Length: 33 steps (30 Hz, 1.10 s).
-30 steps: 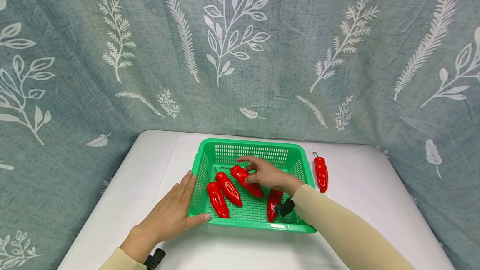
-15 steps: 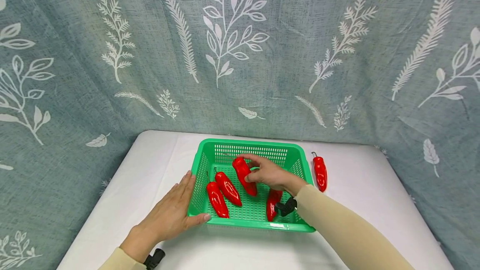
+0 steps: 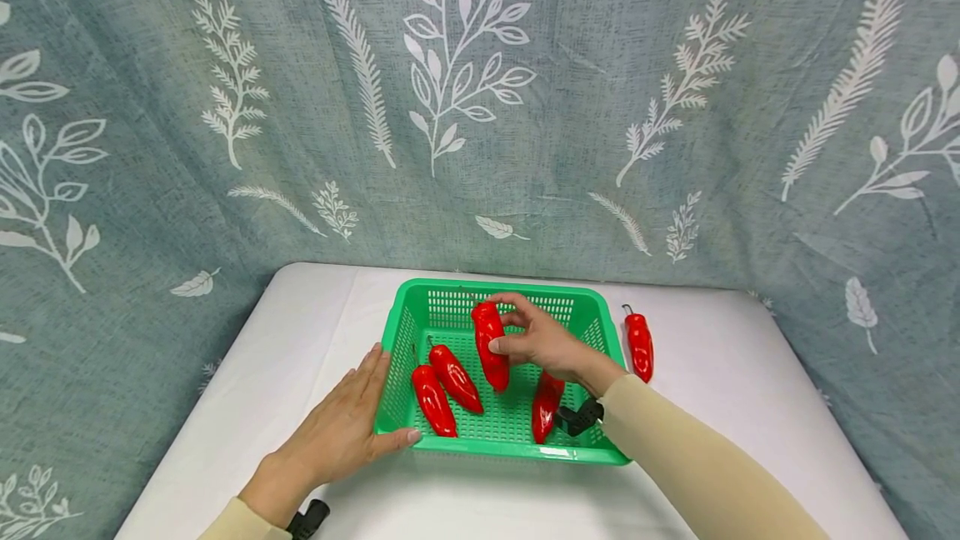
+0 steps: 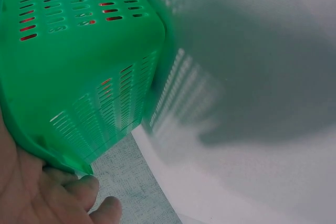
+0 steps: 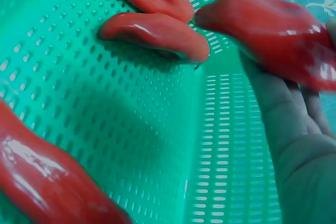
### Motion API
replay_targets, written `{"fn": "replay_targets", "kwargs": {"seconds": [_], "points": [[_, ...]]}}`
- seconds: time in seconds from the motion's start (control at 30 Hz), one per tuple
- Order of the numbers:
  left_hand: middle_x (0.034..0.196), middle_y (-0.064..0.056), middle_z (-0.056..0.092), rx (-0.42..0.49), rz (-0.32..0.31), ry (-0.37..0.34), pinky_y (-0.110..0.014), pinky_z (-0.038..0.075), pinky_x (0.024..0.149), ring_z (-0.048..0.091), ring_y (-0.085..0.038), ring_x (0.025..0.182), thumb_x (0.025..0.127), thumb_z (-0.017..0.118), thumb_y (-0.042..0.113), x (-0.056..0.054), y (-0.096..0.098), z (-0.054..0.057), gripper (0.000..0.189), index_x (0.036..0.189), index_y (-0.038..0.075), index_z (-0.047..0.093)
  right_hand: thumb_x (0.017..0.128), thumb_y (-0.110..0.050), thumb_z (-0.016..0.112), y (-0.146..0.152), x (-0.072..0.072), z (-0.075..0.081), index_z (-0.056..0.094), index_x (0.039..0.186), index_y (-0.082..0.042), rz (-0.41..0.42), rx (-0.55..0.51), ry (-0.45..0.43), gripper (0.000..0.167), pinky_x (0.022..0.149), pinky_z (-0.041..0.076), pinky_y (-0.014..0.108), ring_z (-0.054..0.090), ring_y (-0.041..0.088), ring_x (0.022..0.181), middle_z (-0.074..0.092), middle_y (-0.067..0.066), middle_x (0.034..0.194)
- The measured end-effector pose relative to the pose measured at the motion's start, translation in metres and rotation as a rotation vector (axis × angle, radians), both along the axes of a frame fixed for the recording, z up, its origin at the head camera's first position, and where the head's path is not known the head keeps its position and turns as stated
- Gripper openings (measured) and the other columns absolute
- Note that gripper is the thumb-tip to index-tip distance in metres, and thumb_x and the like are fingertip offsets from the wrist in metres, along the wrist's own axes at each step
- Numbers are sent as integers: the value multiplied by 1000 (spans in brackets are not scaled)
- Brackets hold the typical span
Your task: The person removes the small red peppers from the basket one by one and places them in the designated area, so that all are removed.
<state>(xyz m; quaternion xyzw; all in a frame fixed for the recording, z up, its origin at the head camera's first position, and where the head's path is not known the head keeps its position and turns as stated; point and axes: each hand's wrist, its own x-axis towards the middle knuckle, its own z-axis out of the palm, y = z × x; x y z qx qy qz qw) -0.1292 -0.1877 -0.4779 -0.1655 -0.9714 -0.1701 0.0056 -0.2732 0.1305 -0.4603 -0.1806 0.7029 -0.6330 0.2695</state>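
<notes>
My right hand grips a red pepper between thumb and fingers, stem toward the far side, over the green basket. In the right wrist view this held pepper is raised off the basket floor. My left hand rests with straight fingers along the basket's left rim, thumb at the near left corner. Two peppers lie in the basket's left part: a left one and one beside it. Another pepper lies at the right, partly hidden under my right wrist.
A single red pepper lies on the white table just right of the basket. Behind the table hangs a grey-green curtain with white leaf prints. Black wrist cameras sit at both wrists.
My right hand has lifted the pepper from the basket floor, moving slightly back and right. The pepper has turned from slanted to more upright in view. My left hand has stayed in place.
</notes>
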Motion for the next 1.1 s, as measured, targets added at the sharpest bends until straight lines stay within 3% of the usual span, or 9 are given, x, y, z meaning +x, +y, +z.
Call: {"fn": "replay_targets", "kwargs": {"seconds": [0.27, 0.53, 0.77, 1.1], "points": [[175, -21, 18, 5, 4, 2, -55, 34, 126, 29, -37, 160, 91, 55, 83, 1, 2, 0, 119, 166, -4, 21, 98, -8, 74, 11, 8, 13, 42, 161, -27, -85, 32, 93, 73, 88, 65, 46, 72, 27, 104, 51, 23, 144], [175, -22, 18, 19, 7, -7, -57, 35, 125, 32, -39, 158, 92, 57, 80, 1, 2, 0, 118, 166, -4, 21, 96, 0, 74, 24, 14, 23, 45, 157, -22, -132, -25, 143, 71, 88, 65, 44, 71, 27, 114, 49, 22, 144], [175, -22, 17, 17, 1, 1, -57, 35, 125, 32, -39, 158, 92, 58, 79, 2, 2, 0, 118, 166, -5, 21, 98, -3, 73, 36, 18, 25, 40, 160, -17, -114, 15, 202, 71, 92, 62, 39, 67, 32, 123, 52, 21, 146], [175, -22, 17, 30, 10, -15, -60, 37, 123, 35, -45, 155, 92, 56, 81, 3, 3, 1, 118, 166, -4, 20, 98, -3, 73, 42, 23, 25, 39, 162, -23, -119, -20, 212, 75, 84, 66, 49, 73, 27, 97, 56, 23, 133]]}}
